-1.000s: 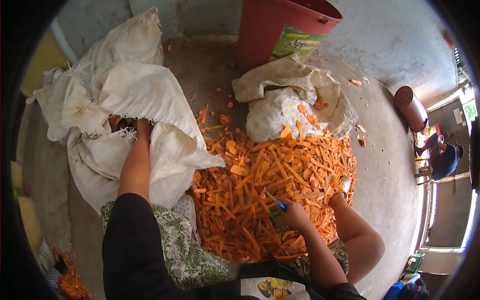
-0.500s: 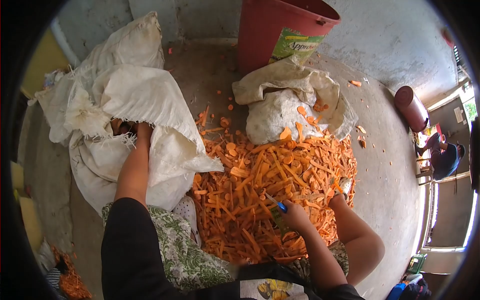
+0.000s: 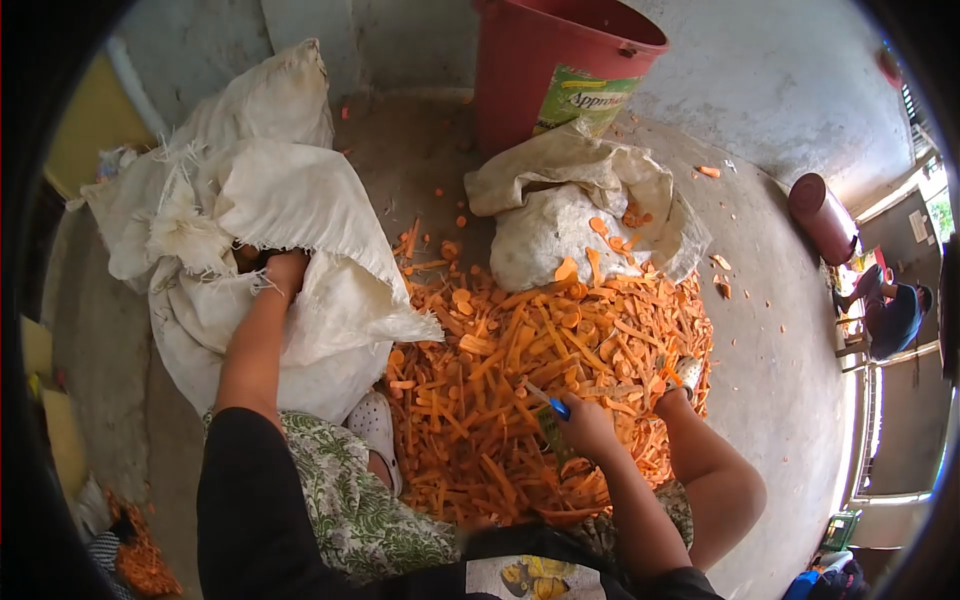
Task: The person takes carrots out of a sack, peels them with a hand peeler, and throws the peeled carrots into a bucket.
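Observation:
At the mouth of a white woven sack [image 3: 300,190], my left hand [image 3: 286,270] reaches inside. Its fingers are hidden in the dark opening, so what they touch does not show. My right hand [image 3: 588,425] is closed around the blue handle of a knife [image 3: 545,398], whose blade points up and left over a large heap of orange peelings and slices [image 3: 500,430]. A second, dirty white sack [image 3: 550,235] lies folded at the far edge of the heap, with some orange slices on it.
A red bin [image 3: 520,80] with a green label stands by the wall. Further right lie a dark red container [image 3: 823,215] and a seated person [image 3: 893,318]. My shoe [image 3: 375,440] rests left of the heap. More peelings [image 3: 145,560] are at lower left.
My left hand has drawn back slightly, so more of its back shows at the sack's mouth. My right hand still grips the knife over the heap. The whole view has shifted a little.

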`<state>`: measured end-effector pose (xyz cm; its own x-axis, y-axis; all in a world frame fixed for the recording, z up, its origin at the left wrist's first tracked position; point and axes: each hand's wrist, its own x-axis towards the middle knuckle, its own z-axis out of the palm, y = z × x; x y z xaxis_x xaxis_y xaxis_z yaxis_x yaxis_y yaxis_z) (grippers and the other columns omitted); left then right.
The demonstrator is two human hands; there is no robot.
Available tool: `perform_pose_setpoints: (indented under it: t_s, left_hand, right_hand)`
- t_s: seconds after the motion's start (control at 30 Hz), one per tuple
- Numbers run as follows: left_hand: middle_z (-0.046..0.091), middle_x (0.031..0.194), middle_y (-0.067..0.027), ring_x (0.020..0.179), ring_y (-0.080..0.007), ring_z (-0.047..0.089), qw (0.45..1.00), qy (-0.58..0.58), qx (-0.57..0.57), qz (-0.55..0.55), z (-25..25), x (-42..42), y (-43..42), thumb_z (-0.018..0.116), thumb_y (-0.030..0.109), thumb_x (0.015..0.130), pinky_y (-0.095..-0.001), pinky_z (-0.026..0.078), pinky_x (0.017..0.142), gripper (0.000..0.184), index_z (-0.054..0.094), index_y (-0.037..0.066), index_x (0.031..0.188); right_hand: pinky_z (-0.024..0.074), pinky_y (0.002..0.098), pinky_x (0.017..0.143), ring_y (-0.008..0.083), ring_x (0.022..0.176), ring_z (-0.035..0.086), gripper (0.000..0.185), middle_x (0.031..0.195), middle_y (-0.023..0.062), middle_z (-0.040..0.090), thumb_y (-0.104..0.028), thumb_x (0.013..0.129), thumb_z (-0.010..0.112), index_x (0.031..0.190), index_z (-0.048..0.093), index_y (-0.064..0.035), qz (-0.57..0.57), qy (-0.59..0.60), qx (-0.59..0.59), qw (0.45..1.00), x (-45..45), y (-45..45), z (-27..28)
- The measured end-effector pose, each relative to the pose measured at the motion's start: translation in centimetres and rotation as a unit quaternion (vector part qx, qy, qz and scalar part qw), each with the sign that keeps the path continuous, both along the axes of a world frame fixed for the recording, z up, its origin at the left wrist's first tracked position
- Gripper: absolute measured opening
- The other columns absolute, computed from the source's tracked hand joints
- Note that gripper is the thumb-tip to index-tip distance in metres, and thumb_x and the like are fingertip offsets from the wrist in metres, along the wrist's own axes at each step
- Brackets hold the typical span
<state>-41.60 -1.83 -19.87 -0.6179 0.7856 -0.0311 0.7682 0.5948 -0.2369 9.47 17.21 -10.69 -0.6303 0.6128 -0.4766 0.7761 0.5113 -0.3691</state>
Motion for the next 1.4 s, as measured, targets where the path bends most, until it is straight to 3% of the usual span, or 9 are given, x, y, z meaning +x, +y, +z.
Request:
perform_pose_setpoints:
  t_s: [0.23,0.3,0.47,0.67,0.73,0.87,1.03,1.23,1.4]
  left_hand:
    - [0.055,0.073,-0.0100,0.079,-0.0290,0.057,0.996,0.015,0.002,-0.083,8.0,2.2,-4.1,0.051,0.007,0.074,-0.0379,0.045,0.068,0.012,0.051,0.007,0.085]
    - [0.055,0.079,-0.0113,0.080,-0.0308,0.055,0.988,-0.037,0.145,0.034,13.1,2.6,-3.4,0.053,0.006,0.072,-0.0387,0.043,0.066,0.011,0.050,0.007,0.082]
    - [0.056,0.073,-0.0137,0.075,-0.0325,0.055,0.978,-0.061,0.194,-0.048,17.9,4.1,-4.5,0.056,0.010,0.072,-0.0395,0.043,0.064,0.009,0.052,0.003,0.074]
    - [0.060,0.091,-0.0154,0.087,-0.0308,0.056,0.980,-0.152,0.113,0.057,8.3,4.6,-4.2,0.053,0.018,0.076,-0.0362,0.045,0.075,0.023,0.058,0.004,0.094]
    - [0.056,0.106,-0.0179,0.097,-0.0297,0.054,0.961,-0.224,-0.120,0.108,5.6,3.8,-5.4,0.045,0.027,0.082,-0.0364,0.040,0.085,0.034,0.057,0.004,0.103]
    - [0.047,0.120,-0.0176,0.107,-0.0289,0.048,0.932,-0.296,-0.155,0.137,4.4,3.8,-5.7,0.035,0.035,0.085,-0.0358,0.032,0.094,0.045,0.052,0.006,0.114]
    - [0.045,0.124,-0.0148,0.115,-0.0242,0.040,0.725,-0.562,0.194,0.349,4.7,3.6,-1.9,0.038,0.039,0.085,-0.0362,0.028,0.096,0.049,0.047,0.006,0.120]
    - [0.046,0.123,-0.0152,0.113,-0.0260,0.043,0.812,-0.400,0.305,0.296,4.5,2.3,-0.6,0.042,0.040,0.083,-0.0364,0.031,0.093,0.049,0.049,0.005,0.118]
    - [0.048,0.119,-0.0176,0.109,-0.0299,0.047,0.883,-0.305,0.191,0.300,6.8,1.6,-1.6,0.049,0.037,0.079,-0.0380,0.036,0.090,0.049,0.049,0.005,0.116]
  right_hand:
    - [0.0396,0.0449,0.056,0.0366,0.064,0.054,0.024,0.064,0.0179,0.055,-0.028,0.082,0.051,0.079,0.049,-0.0042,0.020,0.035,0.023,0.999,0.3,-1.0,1.4]
    - [0.0392,0.0448,0.056,0.0361,0.063,0.054,0.024,0.064,0.0177,0.054,-0.027,0.083,0.051,0.079,0.049,-0.0038,0.023,0.037,0.009,0.999,0.2,-1.0,1.8]
    - [0.0384,0.0444,0.056,0.0341,0.059,0.052,0.024,0.062,0.0172,0.052,-0.026,0.083,0.051,0.079,0.048,-0.0026,0.037,0.060,-0.003,0.997,0.6,-2.3,3.0]
    - [0.0396,0.0443,0.057,0.0362,0.063,0.054,0.026,0.064,0.0180,0.054,-0.029,0.083,0.051,0.079,0.049,-0.0034,0.029,0.025,0.017,0.999,1.6,-2.4,2.9]
    - [0.0400,0.0446,0.057,0.0367,0.064,0.054,0.026,0.065,0.0181,0.055,-0.029,0.083,0.051,0.079,0.050,-0.0036,0.025,0.032,0.019,0.999,1.8,-2.1,2.2]
    - [0.0401,0.0454,0.058,0.0379,0.065,0.054,0.026,0.065,0.0181,0.056,-0.030,0.082,0.051,0.080,0.050,-0.0040,0.017,0.056,0.034,0.998,1.6,-2.0,1.8]
    - [0.0410,0.0466,0.061,0.0378,0.070,0.056,0.018,0.071,0.0199,0.057,-0.021,0.082,0.050,0.088,0.052,-0.0049,0.019,0.004,0.004,1.000,0.2,-1.9,2.4]
    - [0.0411,0.0462,0.061,0.0378,0.070,0.056,0.021,0.070,0.0200,0.057,-0.025,0.083,0.050,0.086,0.052,-0.0042,0.005,0.024,-0.006,1.000,0.4,-1.8,1.9]
    - [0.0410,0.0460,0.062,0.0381,0.070,0.055,0.021,0.070,0.0200,0.057,-0.025,0.082,0.051,0.084,0.052,-0.0038,0.006,0.018,-0.011,1.000,0.5,-1.6,1.7]
